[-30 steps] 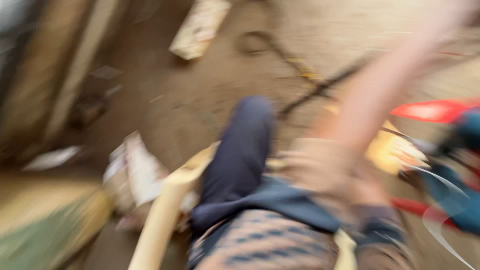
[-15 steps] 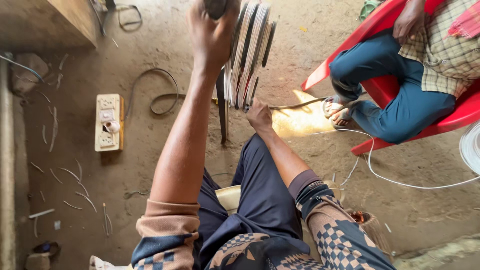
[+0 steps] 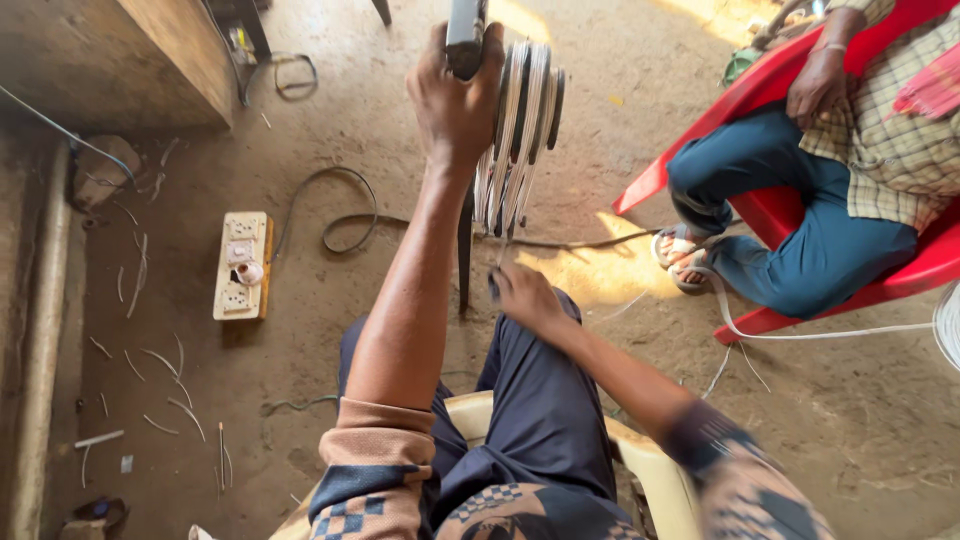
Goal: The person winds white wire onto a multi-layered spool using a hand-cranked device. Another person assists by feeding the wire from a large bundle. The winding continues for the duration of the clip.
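Navy trouser cloth (image 3: 545, 420) and the cream plastic seat (image 3: 660, 480) under the person fill the near edge at six o'clock. From there two bare forearms reach away, patterned brown-and-blue cuffs pushed back.

At the centre, the right hand (image 3: 525, 298) is pinched shut on the lower ends of the white wire strands (image 3: 497, 200) that hang down from the reel; its fingers (image 3: 500, 285) close just under where the strands bunch together. Toward twelve o'clock, the left hand (image 3: 455, 100) is clenched around a dark upright handle (image 3: 464, 35), pressed against the eleven o'clock side of the grooved multi-disc winding reel of pale wire (image 3: 530, 100). The reel sits atop a thin dark metal post (image 3: 465, 250) planted in the dirt floor (image 3: 380, 300).

Judged from this, winding well calls for the right hand to keep the strands taut and feeding straight into the grooves while the left turns steadily, so no loop jumps a disc.

Farther out at nine o'clock lies a cream wooden socket board (image 3: 241, 265) with a dark cable looping away, and cut white wire scraps (image 3: 170, 390) scatter toward eight. At two o'clock another person in blue trousers sits on a red plastic chair (image 3: 780, 215).
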